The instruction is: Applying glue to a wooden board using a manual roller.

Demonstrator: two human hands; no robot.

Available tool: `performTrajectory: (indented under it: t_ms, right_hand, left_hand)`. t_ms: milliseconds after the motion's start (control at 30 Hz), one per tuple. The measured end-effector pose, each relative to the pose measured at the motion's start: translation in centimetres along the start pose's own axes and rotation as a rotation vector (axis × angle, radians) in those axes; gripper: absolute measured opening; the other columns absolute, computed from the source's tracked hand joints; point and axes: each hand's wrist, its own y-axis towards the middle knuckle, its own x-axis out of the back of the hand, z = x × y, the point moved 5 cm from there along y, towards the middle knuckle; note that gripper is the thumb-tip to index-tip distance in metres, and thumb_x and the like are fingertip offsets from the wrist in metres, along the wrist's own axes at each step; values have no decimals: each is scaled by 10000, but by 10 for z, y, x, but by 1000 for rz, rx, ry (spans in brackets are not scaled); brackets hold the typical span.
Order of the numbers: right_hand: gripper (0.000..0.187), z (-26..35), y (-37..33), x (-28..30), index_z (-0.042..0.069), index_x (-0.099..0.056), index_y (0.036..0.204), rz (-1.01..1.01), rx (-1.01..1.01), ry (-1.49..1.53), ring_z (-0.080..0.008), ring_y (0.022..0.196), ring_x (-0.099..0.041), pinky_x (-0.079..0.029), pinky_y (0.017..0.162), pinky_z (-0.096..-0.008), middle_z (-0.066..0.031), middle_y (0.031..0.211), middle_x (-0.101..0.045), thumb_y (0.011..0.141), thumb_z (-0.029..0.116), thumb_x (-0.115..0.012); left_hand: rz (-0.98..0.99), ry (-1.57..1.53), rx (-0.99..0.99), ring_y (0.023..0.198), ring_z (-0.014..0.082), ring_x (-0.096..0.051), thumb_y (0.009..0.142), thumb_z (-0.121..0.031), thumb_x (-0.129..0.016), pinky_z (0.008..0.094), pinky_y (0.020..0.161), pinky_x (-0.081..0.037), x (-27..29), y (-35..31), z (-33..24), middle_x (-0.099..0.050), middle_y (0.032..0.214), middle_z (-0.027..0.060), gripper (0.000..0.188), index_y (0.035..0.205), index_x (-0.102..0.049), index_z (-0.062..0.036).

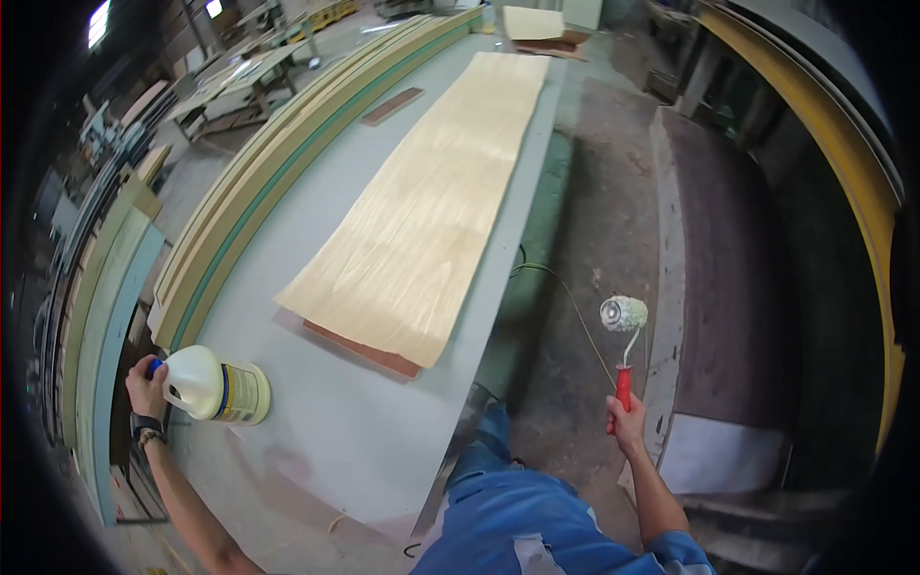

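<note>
My left hand has its fingers closed round the blue cap of a cream plastic jug with a yellow and blue label. The jug is at the near left corner of a long grey worktable. Off to the right, beyond the table's edge, my right hand grips the red handle of a paint roller. Its fluffy white sleeve points up and away from me. A long sheet of pale wood veneer lies on the table, with a reddish-brown sheet showing from under its near end.
Stacked long boards line the table's left side. A small brown strip lies between them and the veneer. Pale and brown pieces sit at the far end. A thin cable hangs over the floor. Dark stacked panels stand right.
</note>
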Motion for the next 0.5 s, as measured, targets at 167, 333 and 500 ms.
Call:
performTrajectory:
  t_ms: [167,333,500]
  right_hand:
    - [176,30,99,-59,90,-554,861,86,-61,10,-73,421,-456,-382,377,-235,29,597,-494,929,187,-685]
    - [166,78,178,-99,110,-543,870,213,44,-36,-56,417,-437,-356,353,-226,44,573,-453,945,202,-660]
    - [131,131,240,-179,72,-533,950,453,142,-48,-64,418,-422,-358,358,-224,31,584,-450,964,170,-618]
  left_hand:
    - [25,247,-48,884,329,-696,770,-215,-751,411,825,-543,20,-18,-12,-716,941,198,388,1078,-705,17]
    - [284,757,-79,871,402,-651,988,-437,-523,507,690,-522,-15,11,-82,-655,931,183,366,1026,-513,-73]
    - [251,812,22,728,393,-664,1026,-342,-440,510,606,-531,-23,2,-53,-672,788,160,268,973,-525,-93]
